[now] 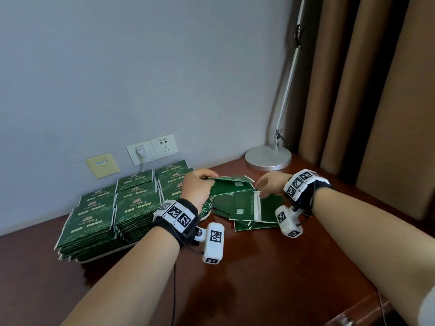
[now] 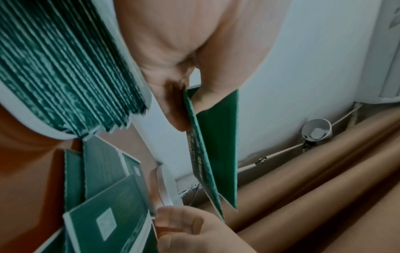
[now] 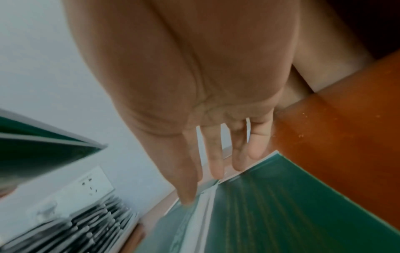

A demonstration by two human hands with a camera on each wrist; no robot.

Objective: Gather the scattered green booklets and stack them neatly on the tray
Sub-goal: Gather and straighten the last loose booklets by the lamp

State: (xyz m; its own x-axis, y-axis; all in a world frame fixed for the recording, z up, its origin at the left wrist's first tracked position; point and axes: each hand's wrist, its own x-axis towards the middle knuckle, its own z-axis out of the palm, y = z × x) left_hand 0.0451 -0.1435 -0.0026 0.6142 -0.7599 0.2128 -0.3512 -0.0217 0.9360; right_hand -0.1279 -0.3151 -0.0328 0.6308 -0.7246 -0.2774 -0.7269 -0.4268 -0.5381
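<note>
- The left hand (image 1: 196,184) pinches a small bundle of green booklets (image 1: 231,183) between thumb and fingers (image 2: 173,109), raised clear of the table (image 1: 282,267). The bundle hangs from one edge, just right of the tray.
- The right hand (image 1: 270,184) reaches down with fingers (image 3: 190,171) straight and slightly spread. The fingertips touch the white edge of the top loose booklet (image 1: 244,207) and grip nothing.
- The remaining loose booklets (image 1: 249,223) lie overlapped on the table between the two hands.
- The tray (image 1: 94,260) sits at the left and carries tall rows of stacked booklets (image 1: 113,208), some edges uneven.
- Risk: the one-edge pinch may let the lower booklets of the bundle fan out or slip free.
- Risk: a flat fingertip push on the glossy cover may slide the booklet instead of lifting it, scattering the pile.
- Risk: lowering the bundle carelessly may shift the tall rows, which already overhang the tray rim.
- Risk: the lamp base (image 1: 268,157) stands near the pile; a wide sweep could strike it.
</note>
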